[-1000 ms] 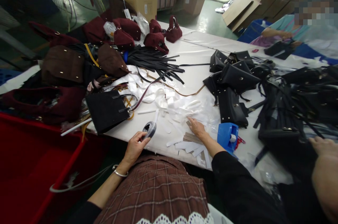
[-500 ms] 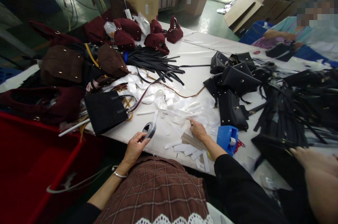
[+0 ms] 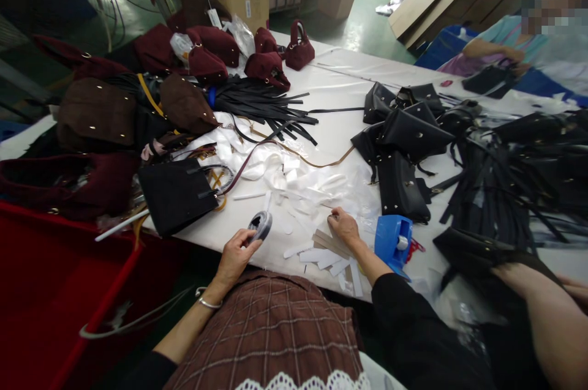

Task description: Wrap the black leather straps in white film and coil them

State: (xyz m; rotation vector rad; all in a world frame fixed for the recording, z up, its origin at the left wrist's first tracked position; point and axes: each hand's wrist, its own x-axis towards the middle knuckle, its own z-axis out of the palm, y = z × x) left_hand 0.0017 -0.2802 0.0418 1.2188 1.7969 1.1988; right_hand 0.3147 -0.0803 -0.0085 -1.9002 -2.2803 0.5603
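Note:
My left hand point(image 3: 236, 258) grips a roll of tape point(image 3: 261, 226) between thumb and fingers at the table's front edge; a white tail stands up from the roll. Over the table, my right hand point(image 3: 344, 228) has its fingers curled in a pinch, and what they hold, if anything, is too small to make out. Just below that hand lie grey card strips point(image 3: 331, 243) and white strips point(image 3: 321, 258). A blue tape dispenser point(image 3: 390, 238) stands to the right of my right forearm. Crumpled white wrapping point(image 3: 294, 180) is spread beyond both hands.
A black handbag point(image 3: 177, 197) rests left of my left hand. Dark red bags point(image 3: 214, 47) and brown bags point(image 3: 96, 111) are heaped behind it. Black bags point(image 3: 404, 188) lie on the right, where a co-worker's arm point(image 3: 528, 292) reaches in. A red bin point(image 3: 59, 267) is at lower left.
My right fingers have curled in more closely. My left hand keeps the tape roll in nearly the same place. At the right, the nearby co-worker's arm has shifted over the black bag.

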